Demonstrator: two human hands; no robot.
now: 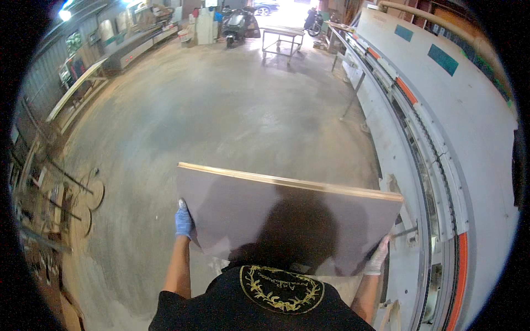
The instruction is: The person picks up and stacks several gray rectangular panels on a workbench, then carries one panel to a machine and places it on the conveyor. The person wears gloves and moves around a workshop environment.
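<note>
A wide, dark grey-brown board (232, 212) with a pale, wood-coloured far edge is held up in front of my body. My left hand (183, 220), in a blue glove with a light thumb tip, grips its left side; the thumb lies on the near face. At the opposite side my right hand (379, 257), in a whitish glove, clasps the lower right edge. The fingers of both hands are mostly hidden behind the board. A dark shadow falls across the board's middle.
Along my right runs a long, pale grey machine (475, 149) with orange strips and a rail, close to the board's right end. A metal-framed table (281, 34) and a scooter (237, 27) stand far ahead. Cables and racks (52, 204) line the left side of the concrete floor (182, 105).
</note>
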